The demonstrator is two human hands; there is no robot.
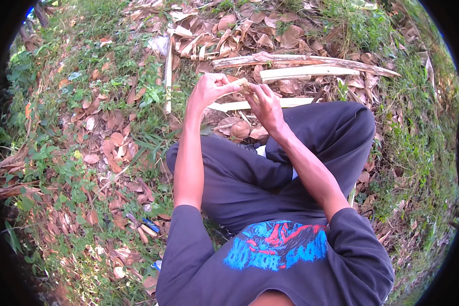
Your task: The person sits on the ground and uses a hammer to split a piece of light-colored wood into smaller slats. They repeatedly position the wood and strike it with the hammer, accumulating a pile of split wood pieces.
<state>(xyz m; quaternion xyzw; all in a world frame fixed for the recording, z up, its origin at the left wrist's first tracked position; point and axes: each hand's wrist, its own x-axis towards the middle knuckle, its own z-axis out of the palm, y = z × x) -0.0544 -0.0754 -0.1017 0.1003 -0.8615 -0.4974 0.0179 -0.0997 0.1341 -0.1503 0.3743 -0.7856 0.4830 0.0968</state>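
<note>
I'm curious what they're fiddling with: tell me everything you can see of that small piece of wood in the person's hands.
The small piece of wood is pale tan, short and slim, like a split sliver. It is held level above the leaf litter, pinched between the left hand and right hand; fingers hide most of it, so its ends are unclear.

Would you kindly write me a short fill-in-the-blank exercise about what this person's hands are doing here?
1. Both hands, the left hand and the right hand, hold one small piece of ____.
2. The person sits on ground strewn with dry ____.
3. The split pale wooden strips lie ____ the hands, farther from the person.
4. The person's trousers are ____ in colour.

Missing words: wood; leaves; beyond; dark
</note>
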